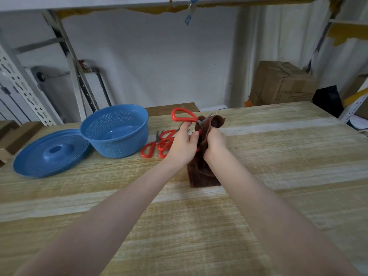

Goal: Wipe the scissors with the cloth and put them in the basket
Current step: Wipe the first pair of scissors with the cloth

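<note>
The scissors are held up over the middle of the table, red loop handle to the upper left, grey blade running right into the brown cloth – how far it goes in is hidden. The left hand grips them by the handles; the right hand is closed round the cloth over the blade. The blue basket stands to the left, on the left hand's side – more red scissors lie between, its lid beyond

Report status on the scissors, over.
Left hand holds red scissors by the handle. Right hand grips brown cloth round the blades. Blue basket open; spare scissors beside it.
</note>
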Demonstrator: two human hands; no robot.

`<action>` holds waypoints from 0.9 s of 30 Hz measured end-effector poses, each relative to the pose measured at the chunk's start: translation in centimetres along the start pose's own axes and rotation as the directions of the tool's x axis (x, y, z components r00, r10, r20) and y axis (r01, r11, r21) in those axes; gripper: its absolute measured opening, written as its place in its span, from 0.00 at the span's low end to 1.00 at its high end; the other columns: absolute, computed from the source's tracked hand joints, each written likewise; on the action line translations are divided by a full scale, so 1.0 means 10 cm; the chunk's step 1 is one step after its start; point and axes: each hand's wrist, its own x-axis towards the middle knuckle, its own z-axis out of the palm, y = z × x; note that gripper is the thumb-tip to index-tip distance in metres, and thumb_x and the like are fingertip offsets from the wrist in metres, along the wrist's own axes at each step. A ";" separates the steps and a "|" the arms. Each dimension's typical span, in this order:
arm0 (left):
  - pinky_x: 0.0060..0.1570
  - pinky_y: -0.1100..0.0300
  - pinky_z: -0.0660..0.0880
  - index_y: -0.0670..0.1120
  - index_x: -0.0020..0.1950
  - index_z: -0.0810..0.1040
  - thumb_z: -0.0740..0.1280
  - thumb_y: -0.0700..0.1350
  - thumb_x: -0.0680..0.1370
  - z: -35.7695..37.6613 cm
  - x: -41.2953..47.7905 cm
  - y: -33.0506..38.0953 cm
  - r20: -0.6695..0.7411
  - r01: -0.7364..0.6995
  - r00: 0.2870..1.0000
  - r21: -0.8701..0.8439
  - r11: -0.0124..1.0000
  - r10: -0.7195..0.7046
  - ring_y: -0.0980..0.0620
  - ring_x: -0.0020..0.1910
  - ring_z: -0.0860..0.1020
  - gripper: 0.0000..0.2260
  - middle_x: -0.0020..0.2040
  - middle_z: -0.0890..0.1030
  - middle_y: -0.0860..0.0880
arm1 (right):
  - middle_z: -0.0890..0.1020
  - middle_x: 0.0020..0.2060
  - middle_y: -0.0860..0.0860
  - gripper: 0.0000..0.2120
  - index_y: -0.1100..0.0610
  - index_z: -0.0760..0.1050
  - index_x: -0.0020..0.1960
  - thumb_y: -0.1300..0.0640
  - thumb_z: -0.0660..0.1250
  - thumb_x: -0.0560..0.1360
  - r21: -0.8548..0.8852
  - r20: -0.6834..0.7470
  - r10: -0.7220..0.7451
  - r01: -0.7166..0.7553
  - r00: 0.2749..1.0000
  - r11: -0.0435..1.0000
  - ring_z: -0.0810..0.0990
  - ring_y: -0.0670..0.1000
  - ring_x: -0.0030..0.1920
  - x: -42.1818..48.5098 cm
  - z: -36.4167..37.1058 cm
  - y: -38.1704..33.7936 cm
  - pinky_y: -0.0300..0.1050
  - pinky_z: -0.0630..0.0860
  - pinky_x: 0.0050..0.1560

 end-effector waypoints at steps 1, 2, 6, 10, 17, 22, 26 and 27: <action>0.63 0.53 0.73 0.43 0.73 0.64 0.58 0.42 0.83 0.00 0.01 0.01 -0.001 0.001 1.000 0.006 1.000 -0.001 0.52 0.61 0.76 0.18 0.64 0.76 0.47 | 0.83 0.37 0.55 0.03 0.60 0.79 0.43 0.60 0.71 0.73 0.009 -0.028 0.001 -0.001 1.000 1.000 0.81 0.55 0.37 0.00 0.01 -0.01 0.49 0.81 0.46; 0.63 0.52 0.74 0.43 0.74 0.64 0.58 0.42 0.83 0.00 0.02 0.01 -0.002 0.002 1.000 0.013 1.000 -0.002 0.53 0.59 0.76 0.19 0.63 0.76 0.47 | 0.82 0.37 0.55 0.03 0.61 0.79 0.44 0.61 0.70 0.74 0.018 -0.053 0.000 0.001 0.999 1.000 0.81 0.55 0.37 0.01 0.01 -0.01 0.50 0.81 0.47; 0.63 0.45 0.73 0.44 0.74 0.63 0.58 0.44 0.83 0.01 0.03 0.00 -0.017 0.015 1.000 0.014 1.000 -0.015 0.45 0.61 0.77 0.19 0.64 0.77 0.42 | 0.81 0.34 0.54 0.07 0.60 0.77 0.39 0.61 0.70 0.75 0.049 -0.072 -0.009 0.013 0.997 0.999 0.80 0.53 0.33 0.04 0.02 -0.01 0.48 0.80 0.42; 0.64 0.38 0.71 0.46 0.74 0.62 0.58 0.44 0.82 -0.02 0.07 -0.01 -0.004 0.053 0.999 0.013 0.998 -0.053 0.33 0.66 0.71 0.20 0.65 0.73 0.33 | 0.85 0.38 0.56 0.10 0.60 0.81 0.45 0.54 0.76 0.69 -0.048 0.050 0.019 -0.017 0.999 0.999 0.85 0.56 0.39 0.02 0.02 0.01 0.54 0.82 0.48; 0.53 0.57 0.77 0.46 0.75 0.61 0.57 0.44 0.83 -0.03 0.04 0.08 0.040 0.066 0.997 -0.006 0.998 -0.066 0.53 0.51 0.78 0.20 0.55 0.79 0.47 | 0.84 0.38 0.56 0.10 0.61 0.82 0.50 0.59 0.70 0.70 -0.030 -0.038 -0.009 0.008 0.999 1.000 0.84 0.57 0.40 0.05 0.01 -0.01 0.54 0.82 0.47; 0.56 0.51 0.77 0.46 0.75 0.62 0.56 0.43 0.83 -0.02 0.05 0.11 0.031 0.049 0.998 0.028 0.998 -0.050 0.53 0.45 0.78 0.19 0.47 0.79 0.49 | 0.83 0.36 0.55 0.07 0.61 0.81 0.48 0.61 0.66 0.73 0.019 -0.088 -0.020 0.022 0.996 1.000 0.83 0.56 0.38 0.04 -0.01 -0.01 0.50 0.81 0.45; 0.52 0.54 0.78 0.46 0.75 0.62 0.57 0.42 0.83 -0.05 0.05 0.11 0.022 0.045 0.999 0.008 0.999 -0.045 0.51 0.46 0.79 0.19 0.51 0.81 0.43 | 0.85 0.39 0.56 0.09 0.61 0.81 0.48 0.56 0.71 0.72 0.007 -0.019 -0.012 0.013 1.000 1.000 0.84 0.56 0.38 -0.03 0.02 0.02 0.54 0.82 0.47; 0.52 0.53 0.77 0.46 0.75 0.62 0.56 0.41 0.83 -0.07 0.05 0.11 0.016 0.043 0.999 0.001 0.999 -0.043 0.47 0.49 0.80 0.19 0.54 0.80 0.40 | 0.85 0.38 0.56 0.09 0.60 0.80 0.46 0.55 0.73 0.71 -0.014 0.009 -0.020 0.020 1.000 1.000 0.84 0.56 0.37 -0.05 0.03 0.02 0.53 0.82 0.47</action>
